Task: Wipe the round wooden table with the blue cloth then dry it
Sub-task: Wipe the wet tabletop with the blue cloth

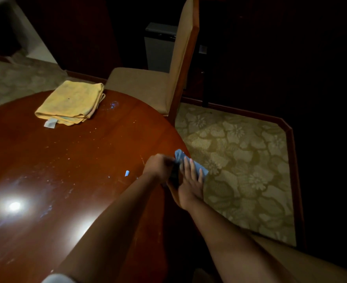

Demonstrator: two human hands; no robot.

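Both hands meet at the worktop's right edge, and the grip is shared: the left hand (160, 166) curls onto the near end of the blue cloth (197, 168), pinching it, while the right hand (189, 180) lies with straight fingers flat along the cloth, more a support than a clench. Largest first, the round wooden worktop (66, 160) spreads away to the left of the hands, glossy, with pale specks and smears scattered over it and a bright glare near the front. A yellow towel (72, 102) lies folded at the far side, well apart from the hands, beside a chair (174, 78). The cloth sits right at the rim, partly over the carpet (240, 160), its long axis running from the hands out and away to the right. A small blue scrap (127, 173) lies just left of the left hand. The unwiped surface lies wholly to the left, so the stroke probably has to travel that way; the left hand is nearer to it.
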